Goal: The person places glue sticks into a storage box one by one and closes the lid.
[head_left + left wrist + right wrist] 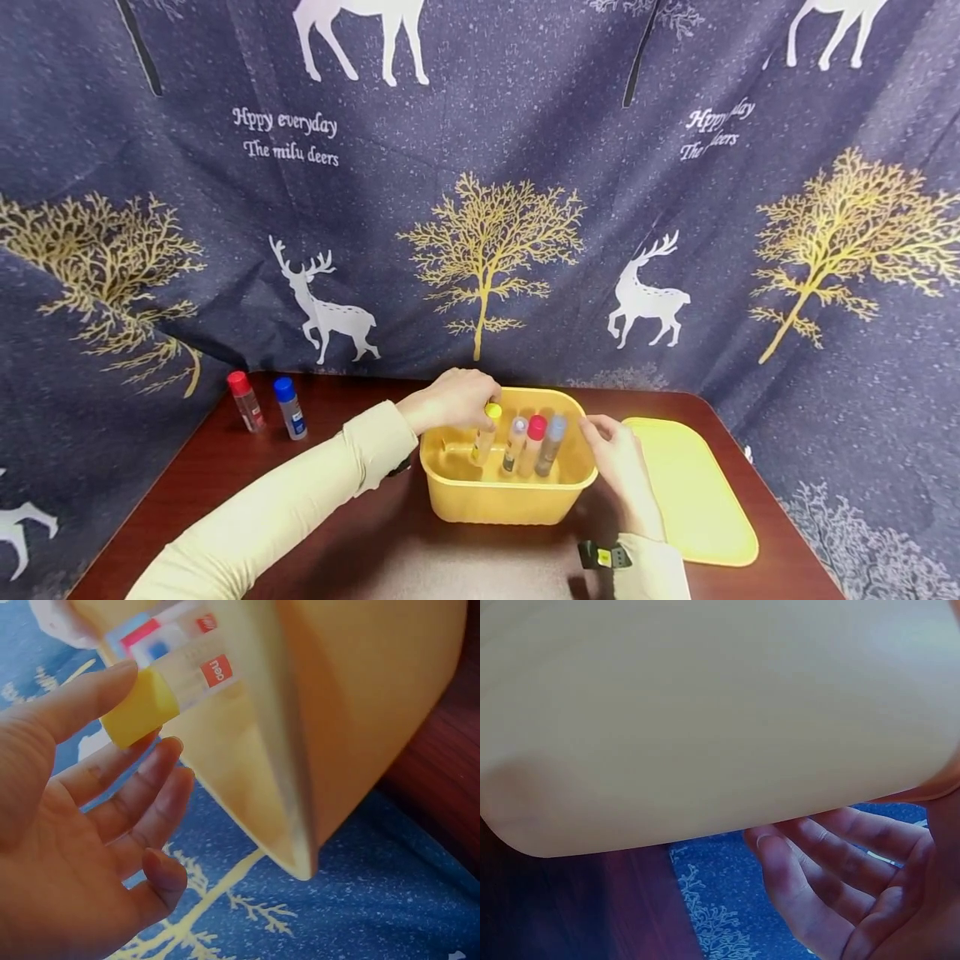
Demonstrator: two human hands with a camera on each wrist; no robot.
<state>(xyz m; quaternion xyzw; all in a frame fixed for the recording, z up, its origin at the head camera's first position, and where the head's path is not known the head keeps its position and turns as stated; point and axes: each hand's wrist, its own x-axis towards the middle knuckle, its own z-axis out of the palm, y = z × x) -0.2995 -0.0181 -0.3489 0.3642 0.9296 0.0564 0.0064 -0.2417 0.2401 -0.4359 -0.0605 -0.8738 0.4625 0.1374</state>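
My left hand (459,398) reaches over the yellow bin (502,502) from its left side. Thumb and fingers pinch the yellow cap of a clear bottle (146,711), which stands upright inside the bin near its left end. A red "deli" label shows on the bottle in the left wrist view. Beside it in the bin are a pale-capped bottle (513,450), a red-capped bottle (531,448) and a grey-blue-capped bottle (552,447). At the bin's right rim, my right hand (617,457) holds the edge, its thumb tip at the rim (750,825). Some fingertips there are hidden behind the wall.
Back left on the dark red table (345,533) stand another red-capped bottle (247,403) and a blue-capped bottle (291,409). A flat yellow lid (697,492) lies right of the bin. A blue cloth (525,125) with deer and trees hangs behind the table.
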